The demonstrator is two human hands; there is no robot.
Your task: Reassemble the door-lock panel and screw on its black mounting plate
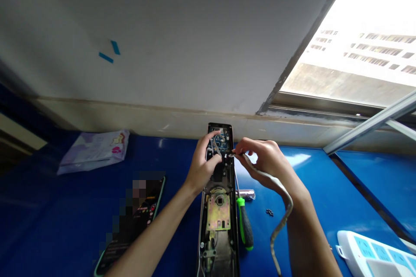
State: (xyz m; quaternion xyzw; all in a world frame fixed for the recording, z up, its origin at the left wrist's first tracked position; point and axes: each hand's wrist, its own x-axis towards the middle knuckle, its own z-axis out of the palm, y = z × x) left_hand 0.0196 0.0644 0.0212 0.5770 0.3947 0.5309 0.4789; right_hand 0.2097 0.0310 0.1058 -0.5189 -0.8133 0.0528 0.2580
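Observation:
A long, dark electronic door lock panel (pixel 222 242) lies open-side up, pointing away from me. At its far end is a blue circuit board (pixel 222 140) with thin wires; nearer is a gold-coloured metal plate (pixel 219 212) with a square hole. My left hand (pixel 203 162) rests over the panel's left edge, index finger and thumb spread apart by the board and wires. By the panel's right edge, my right hand (pixel 260 158) pinches the end of a grey-white cable (pixel 282 188). The cable trails down along my right forearm to the bottom of the view.
A green-and-black screwdriver (pixel 245 225) lies right of the panel, beside a shiny cylinder (pixel 247 194) and several small black pieces (pixel 269 212). A white power strip (pixel 373 253) is at lower right. Left are a phone (pixel 133 225) and a pale packet (pixel 94 151). Behind stands a wall (pixel 178 52).

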